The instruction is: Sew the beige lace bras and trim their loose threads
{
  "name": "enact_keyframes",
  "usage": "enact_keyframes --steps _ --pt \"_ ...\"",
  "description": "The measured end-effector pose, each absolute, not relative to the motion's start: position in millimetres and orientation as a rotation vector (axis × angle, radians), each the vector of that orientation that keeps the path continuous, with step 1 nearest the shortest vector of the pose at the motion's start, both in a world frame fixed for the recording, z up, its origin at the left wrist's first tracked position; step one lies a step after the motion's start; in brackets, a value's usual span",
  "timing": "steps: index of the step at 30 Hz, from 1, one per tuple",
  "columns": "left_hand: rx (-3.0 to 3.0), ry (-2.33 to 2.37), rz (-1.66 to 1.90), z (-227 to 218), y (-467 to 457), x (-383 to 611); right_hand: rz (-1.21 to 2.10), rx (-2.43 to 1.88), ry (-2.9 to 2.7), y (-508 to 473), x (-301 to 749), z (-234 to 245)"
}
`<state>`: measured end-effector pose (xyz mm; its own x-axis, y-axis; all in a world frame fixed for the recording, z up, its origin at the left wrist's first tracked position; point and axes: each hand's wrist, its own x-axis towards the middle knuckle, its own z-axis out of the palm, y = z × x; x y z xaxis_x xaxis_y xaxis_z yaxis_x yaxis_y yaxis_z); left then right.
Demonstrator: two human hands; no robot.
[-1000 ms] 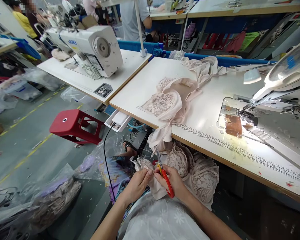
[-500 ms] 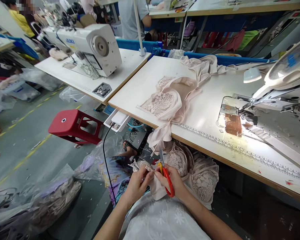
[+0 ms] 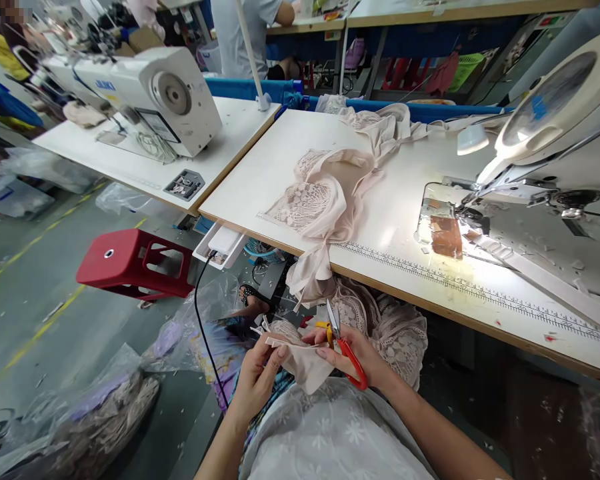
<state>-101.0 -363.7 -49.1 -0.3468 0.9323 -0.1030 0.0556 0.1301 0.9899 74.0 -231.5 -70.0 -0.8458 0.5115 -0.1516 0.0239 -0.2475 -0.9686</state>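
Observation:
Above my lap, my left hand (image 3: 257,370) pinches the edge of a beige bra (image 3: 307,369), its fabric panel hanging between my hands. My right hand (image 3: 365,353) has a pair of scissors (image 3: 354,365) with red handles tucked in it, blades pointing up and away. That hand's thumb and fingers also grip the edge of the bra panel. Something yellow (image 3: 324,325) shows by the blades; I cannot tell what it is. Lace bra cups (image 3: 400,340) hang beyond my right hand, below the table edge. Another lace bra (image 3: 310,203) lies on the table and trails over its front edge.
A sewing machine (image 3: 555,193) stands on the white table (image 3: 250,180) at right, with a printed ruler (image 3: 430,275) along the front. Another machine (image 3: 180,100) is at left. A red stool (image 3: 130,263), plastic bags (image 3: 110,407) and a black cable (image 3: 199,313) are lower left. Co-workers sit behind.
My hands have moved apart, stretching the bra's edge between them. The scissors have tilted and shifted right with my right hand. The whole view has shifted slightly.

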Motion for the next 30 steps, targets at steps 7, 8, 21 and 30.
enact_keyframes --steps 7,8,21,30 --pt "0.976 1.581 1.396 -47 -366 -99 1.974 -0.652 -1.788 -233 74 -56" --pt "0.967 1.565 1.399 -47 -366 -99 1.95 -0.641 -1.819 -232 74 -54" --pt "0.856 1.653 1.48 -46 -358 -98 1.925 -0.719 -1.753 -217 64 -45" --pt "0.811 1.747 1.52 -46 -356 -96 1.701 -0.836 -1.825 -222 60 -34"
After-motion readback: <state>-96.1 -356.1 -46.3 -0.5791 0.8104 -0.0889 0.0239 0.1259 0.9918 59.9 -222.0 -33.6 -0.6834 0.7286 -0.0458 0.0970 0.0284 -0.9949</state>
